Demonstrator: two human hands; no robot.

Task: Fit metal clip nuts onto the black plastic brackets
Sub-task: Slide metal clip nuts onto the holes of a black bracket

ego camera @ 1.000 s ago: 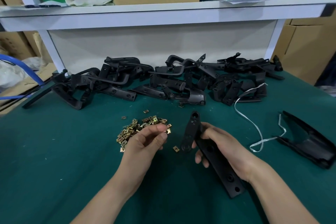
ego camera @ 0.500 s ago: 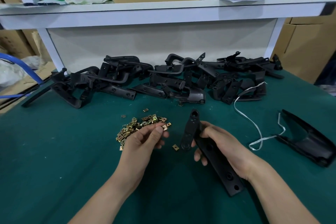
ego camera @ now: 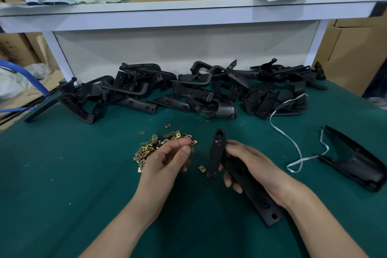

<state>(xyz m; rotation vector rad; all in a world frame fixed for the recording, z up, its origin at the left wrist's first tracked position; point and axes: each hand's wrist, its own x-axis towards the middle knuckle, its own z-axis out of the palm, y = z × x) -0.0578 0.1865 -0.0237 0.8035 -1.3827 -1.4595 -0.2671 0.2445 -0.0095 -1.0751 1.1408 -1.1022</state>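
My right hand (ego camera: 254, 167) grips a long black plastic bracket (ego camera: 249, 186) with holes along it; a narrower arm of it (ego camera: 216, 153) points up and away. My left hand (ego camera: 167, 161) hovers over a pile of brass-coloured clip nuts (ego camera: 155, 146) on the green mat, pinching one clip nut (ego camera: 193, 143) between thumb and forefinger, a short way left of the bracket's arm. One loose clip nut (ego camera: 202, 168) lies on the mat between my hands.
A heap of black brackets (ego camera: 188, 90) stretches across the back of the table. A black cover piece (ego camera: 358, 159) and a white plastic strap (ego camera: 297, 148) lie at right. Above is a white shelf (ego camera: 188, 9) with a cardboard box, cloth and bottle.
My left hand dipped to the pile's edge and now holds a clip nut at its fingertips. The right hand and bracket stayed nearly still.
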